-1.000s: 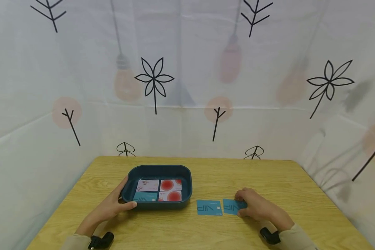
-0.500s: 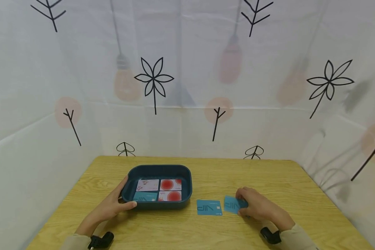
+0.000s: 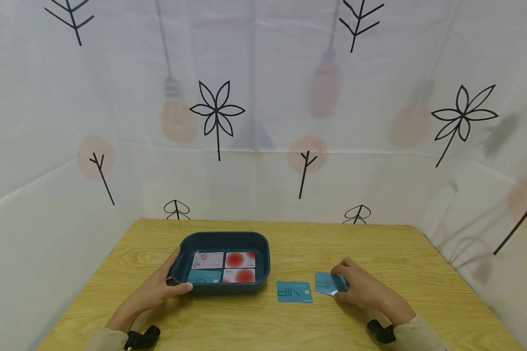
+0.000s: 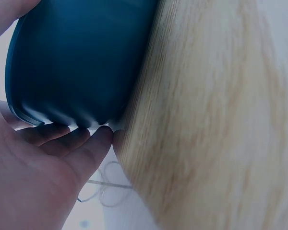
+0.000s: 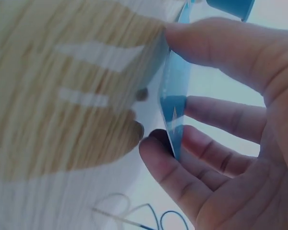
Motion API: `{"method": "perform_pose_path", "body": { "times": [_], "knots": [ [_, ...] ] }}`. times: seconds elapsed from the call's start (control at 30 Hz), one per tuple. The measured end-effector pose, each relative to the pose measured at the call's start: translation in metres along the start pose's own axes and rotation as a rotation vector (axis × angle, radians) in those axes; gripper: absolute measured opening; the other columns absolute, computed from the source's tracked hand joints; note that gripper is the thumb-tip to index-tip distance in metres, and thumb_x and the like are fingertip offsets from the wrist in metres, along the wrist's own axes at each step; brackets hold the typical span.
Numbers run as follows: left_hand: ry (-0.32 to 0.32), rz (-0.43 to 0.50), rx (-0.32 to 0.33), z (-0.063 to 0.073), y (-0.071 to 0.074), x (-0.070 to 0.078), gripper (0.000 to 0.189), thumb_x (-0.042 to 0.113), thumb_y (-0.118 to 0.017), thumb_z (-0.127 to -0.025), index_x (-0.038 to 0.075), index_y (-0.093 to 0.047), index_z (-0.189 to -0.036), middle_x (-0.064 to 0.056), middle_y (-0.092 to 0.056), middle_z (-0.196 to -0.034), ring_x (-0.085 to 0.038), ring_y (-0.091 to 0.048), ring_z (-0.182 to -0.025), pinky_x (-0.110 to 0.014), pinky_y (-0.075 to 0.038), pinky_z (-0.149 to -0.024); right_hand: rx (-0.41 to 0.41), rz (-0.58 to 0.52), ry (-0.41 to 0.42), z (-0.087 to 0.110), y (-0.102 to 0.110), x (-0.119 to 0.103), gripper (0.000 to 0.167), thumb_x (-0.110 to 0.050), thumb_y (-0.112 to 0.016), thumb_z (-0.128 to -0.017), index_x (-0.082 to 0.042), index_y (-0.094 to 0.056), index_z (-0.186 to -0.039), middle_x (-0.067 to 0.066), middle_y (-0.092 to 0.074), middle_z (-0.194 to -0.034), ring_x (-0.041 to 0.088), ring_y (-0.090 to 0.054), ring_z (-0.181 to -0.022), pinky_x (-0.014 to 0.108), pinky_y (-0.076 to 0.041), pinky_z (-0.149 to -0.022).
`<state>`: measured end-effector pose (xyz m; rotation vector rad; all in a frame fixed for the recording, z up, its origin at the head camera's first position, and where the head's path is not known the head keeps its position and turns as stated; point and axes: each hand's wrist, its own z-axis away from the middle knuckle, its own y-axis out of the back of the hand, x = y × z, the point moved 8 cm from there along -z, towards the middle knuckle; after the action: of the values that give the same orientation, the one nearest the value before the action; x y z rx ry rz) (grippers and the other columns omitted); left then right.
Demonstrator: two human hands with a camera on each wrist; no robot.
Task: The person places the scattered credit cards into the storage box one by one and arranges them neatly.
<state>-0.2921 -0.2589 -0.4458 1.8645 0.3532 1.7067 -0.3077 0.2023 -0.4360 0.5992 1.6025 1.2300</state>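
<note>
Left hand [image 3: 155, 288] grips tray [image 3: 226, 289] at its left end, thumb on near side. Right hand [image 3: 363, 291] pinches blue card [image 3: 327, 282], tilted, right of tray. Second blue card [image 3: 294, 292] lies flat, nearer tray's right end. Four more cards [image 3: 239, 260] inside tray.

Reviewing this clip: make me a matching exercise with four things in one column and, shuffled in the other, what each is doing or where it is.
Column one
1. left hand
2. right hand
3. tray
4. middle VIP card of the three visible

Column two
A. contains four cards in two rows
B. pinches a blue card
C. lies on the table, touched by neither hand
D. rests against the tray's outside

Pairs: 1-D, 2-B, 3-A, 4-C
</note>
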Motion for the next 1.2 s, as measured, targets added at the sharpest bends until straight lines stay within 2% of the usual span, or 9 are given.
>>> {"method": "perform_pose_path", "body": {
  "times": [0.13,0.4,0.67,0.83,1.03,1.2],
  "knots": [
    [-0.002,-0.001,0.002,0.0002,0.0001,0.0002,0.103,0.032,-0.072,-0.086,0.012,0.000,-0.155,-0.024,-0.011,-0.155,-0.035,-0.044,-0.127,-0.027,-0.043,-0.092,-0.016,-0.018,0.010,-0.0008,-0.0009,0.0009,0.051,-0.025,-0.081,-0.077,-0.007,-0.062,-0.120,0.002,-0.047,-0.108,0.016,-0.048,-0.092,0.040,-0.046,-0.079],
    [-0.007,-0.004,0.002,-0.0005,0.0000,-0.0009,0.103,0.033,-0.073,-0.085,0.013,-0.001,-0.155,-0.024,-0.012,-0.155,-0.033,-0.045,-0.125,-0.029,-0.044,-0.092,-0.024,0.030,0.032,0.0002,-0.0012,0.0002,0.053,-0.028,-0.081,-0.076,-0.010,-0.061,-0.122,-0.001,-0.048,-0.106,0.015,-0.049,-0.089,0.039,-0.046,-0.075],
    [-0.025,0.007,-0.001,-0.0009,-0.0007,0.0003,0.102,0.031,-0.072,-0.086,0.012,0.000,-0.155,-0.025,-0.011,-0.155,-0.034,-0.045,-0.126,-0.023,-0.043,-0.090,0.042,0.138,0.081,0.0005,0.0034,-0.0023,0.053,-0.034,-0.082,-0.073,-0.014,-0.064,-0.119,-0.002,-0.051,-0.103,0.014,-0.046,-0.086,0.035,-0.044,-0.071],
    [-0.018,0.000,0.000,-0.0006,-0.0008,0.0004,0.102,0.031,-0.072,-0.086,0.012,0.001,-0.155,-0.025,-0.010,-0.155,-0.035,-0.043,-0.127,-0.024,-0.043,-0.091,0.039,0.127,0.068,0.0004,0.0030,-0.0017,0.053,-0.033,-0.082,-0.073,-0.014,-0.065,-0.119,-0.001,-0.051,-0.103,0.015,-0.046,-0.086,0.036,-0.045,-0.071],
    [-0.005,-0.015,0.007,-0.0003,-0.0009,-0.0009,0.102,0.033,-0.072,-0.086,0.012,0.000,-0.155,-0.023,-0.010,-0.156,-0.035,-0.041,-0.129,-0.036,-0.041,-0.097,0.036,0.116,0.061,-0.0003,0.0021,-0.0001,0.053,-0.034,-0.082,-0.074,-0.015,-0.064,-0.120,-0.002,-0.050,-0.103,0.015,-0.046,-0.087,0.036,-0.045,-0.072],
    [-0.010,-0.003,0.008,-0.0004,-0.0006,-0.0016,0.102,0.033,-0.073,-0.085,0.012,0.000,-0.155,-0.024,-0.011,-0.155,-0.035,-0.042,-0.128,-0.035,-0.042,-0.096,0.037,0.087,0.064,-0.0015,0.0030,0.0018,0.053,-0.035,-0.080,-0.076,-0.015,-0.063,-0.122,-0.002,-0.048,-0.101,0.014,-0.044,-0.086,0.034,-0.044,-0.071]
  ]
}}
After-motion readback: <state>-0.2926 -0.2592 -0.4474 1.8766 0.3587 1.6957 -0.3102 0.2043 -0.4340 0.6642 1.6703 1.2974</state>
